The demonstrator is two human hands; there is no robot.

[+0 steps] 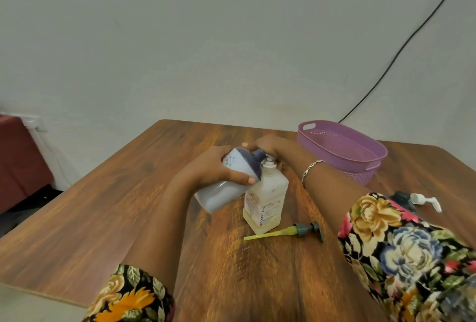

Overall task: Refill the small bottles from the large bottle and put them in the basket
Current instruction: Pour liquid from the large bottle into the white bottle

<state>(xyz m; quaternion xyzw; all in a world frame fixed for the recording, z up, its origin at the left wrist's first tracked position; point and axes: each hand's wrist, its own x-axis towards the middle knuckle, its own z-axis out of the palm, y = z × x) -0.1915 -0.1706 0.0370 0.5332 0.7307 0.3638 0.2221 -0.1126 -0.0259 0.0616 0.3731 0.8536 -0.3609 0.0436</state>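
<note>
Head view. Nearest the lens: two floral sleeves (399,257), one per forearm.

Left hand (219,169): fingers and thumb wrapped round the large bottle (219,198), lavender with a dark top, held tilted above the table (103,205). Its dark spout (258,154) points at the neck of the small bottle (268,193).

Small bottle: translucent, upright on the table at centre, a shallow yellowish layer at the bottom.

Right hand (268,145): fingers curled just behind the spout and the neck. Whether it holds either one, cannot tell.

Risks, as judged:
- Spout and neck are both narrow. A small misalignment would send liquid down the outside onto the table.
- If the right hand is not bracing the small bottle, a push from the spout could tip it.
- Tilting too fast could overfill it.
- The loose pump (283,231) lies just beside the small bottle's base, and a forearm could sweep it away.

Count:
- large bottle, 1
- small bottle, 1
- basket (334,146), purple, far right, 1, with no bottle seen in it
- pumps, 2: one with a yellow tube, and one white-nozzled pump (422,200) well apart to the right
</note>
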